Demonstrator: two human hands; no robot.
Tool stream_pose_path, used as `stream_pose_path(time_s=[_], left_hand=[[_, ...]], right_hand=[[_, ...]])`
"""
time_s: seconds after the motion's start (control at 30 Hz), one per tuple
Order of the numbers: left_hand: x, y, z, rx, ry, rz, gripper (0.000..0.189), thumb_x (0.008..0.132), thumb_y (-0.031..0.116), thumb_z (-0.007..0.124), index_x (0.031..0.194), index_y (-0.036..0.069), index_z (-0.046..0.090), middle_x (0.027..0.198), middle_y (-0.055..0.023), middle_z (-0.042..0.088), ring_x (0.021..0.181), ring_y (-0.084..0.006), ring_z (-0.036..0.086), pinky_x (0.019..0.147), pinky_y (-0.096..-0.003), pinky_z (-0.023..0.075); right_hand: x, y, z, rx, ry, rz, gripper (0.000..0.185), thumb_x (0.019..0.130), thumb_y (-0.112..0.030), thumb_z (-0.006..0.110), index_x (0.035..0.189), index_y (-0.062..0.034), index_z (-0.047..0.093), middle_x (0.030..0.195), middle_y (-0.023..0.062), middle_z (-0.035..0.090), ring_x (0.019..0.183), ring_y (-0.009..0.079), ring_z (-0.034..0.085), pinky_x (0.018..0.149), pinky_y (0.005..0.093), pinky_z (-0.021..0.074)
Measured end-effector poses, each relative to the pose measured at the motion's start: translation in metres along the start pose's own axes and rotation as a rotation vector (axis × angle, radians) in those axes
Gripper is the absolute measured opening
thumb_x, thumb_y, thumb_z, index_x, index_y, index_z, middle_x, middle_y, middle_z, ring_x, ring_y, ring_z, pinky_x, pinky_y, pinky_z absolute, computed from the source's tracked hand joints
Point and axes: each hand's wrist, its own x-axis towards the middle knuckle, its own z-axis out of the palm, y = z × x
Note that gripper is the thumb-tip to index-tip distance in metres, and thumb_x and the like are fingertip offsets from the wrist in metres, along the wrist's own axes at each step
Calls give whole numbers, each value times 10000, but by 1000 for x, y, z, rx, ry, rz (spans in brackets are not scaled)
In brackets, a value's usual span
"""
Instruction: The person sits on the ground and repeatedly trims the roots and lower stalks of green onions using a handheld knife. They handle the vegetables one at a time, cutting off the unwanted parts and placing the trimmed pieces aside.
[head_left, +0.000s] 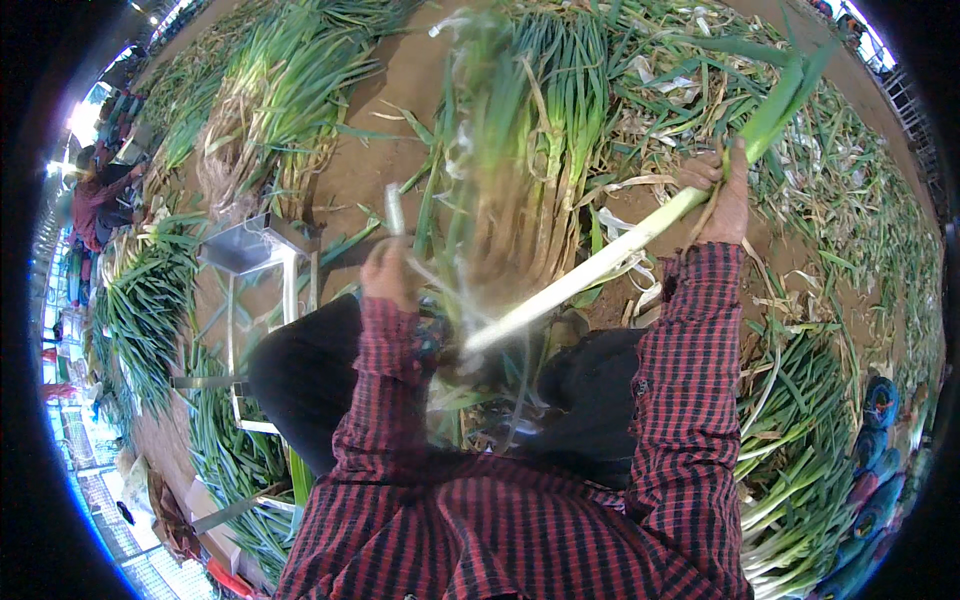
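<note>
A long-stemmed green onion (577, 281) slants across the middle, its white stem low and its leaves at the upper right. My right hand (716, 191) is closed around it where the white turns green. To the left, my left hand (388, 274) is blurred and curled, with a short pale piece (394, 208) sticking up at its top; whether it grips this piece is unclear. A bundle of unpeeled green onions (555, 165) with brown outer skins lies on the soil just beyond both hands.
A metal-framed stand with a shiny tray (251, 244) is at the left. More onions lie at the upper left (285, 97), left (146, 292) and lower right (802, 465). Leaf scraps (810, 165) cover the right side. Another person (97, 199) sits at the far left.
</note>
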Motion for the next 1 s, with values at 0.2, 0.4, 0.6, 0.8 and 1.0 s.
stream_pose_path(time_s=[0.2, 0.4, 0.6, 0.8, 1.0], left_hand=[[25, 7, -83, 980, 458, 137, 408, 827, 312, 729, 1076, 3, 636, 921, -140, 680, 757, -289, 655, 672, -408, 543], [-32, 13, 58, 1016, -525, 393, 552, 865, 208, 672, 1358, 52, 479, 1268, -189, 583, 1186, -307, 556, 992, -400, 450], [-74, -9, 112, 879, -963, -51, 574, 874, 265, 652, 1359, 23, 465, 1262, -217, 572, 1180, -335, 552, 1001, -401, 441], [-28, -54, 131, 1204, -656, 167, 404, 915, 363, 561, 1151, 40, 617, 984, -226, 664, 967, -357, 648, 836, -428, 503], [-39, -123, 69, 1105, -681, -98, 500, 976, 420, 427, 1099, -4, 663, 905, -198, 684, 860, -237, 640, 795, -340, 482]], right_hand=[[-3, -33, -14, -6, -83, -53, 426, 863, -418, 721, 1012, -94, 488, 718, -34, 422, 547, 40, 388, 447, 193, 339], [7, -19, -6, 111, -276, 152, 434, 864, -435, 713, 959, -91, 466, 678, -26, 391, 500, 41, 351, 432, 192, 322], [34, -5, 27, 124, -264, 91, 374, 902, -395, 672, 916, -75, 479, 680, -5, 414, 524, 81, 405, 457, 225, 381], [25, 148, -44, -1244, 336, -563, 446, 952, -351, 543, 1180, 31, 501, 875, 217, 620, 737, 323, 626, 706, 444, 499], [-5, 239, -187, -1394, 474, 54, 398, 947, -301, 472, 1103, 57, 548, 838, 155, 590, 695, 248, 585, 641, 368, 470]])
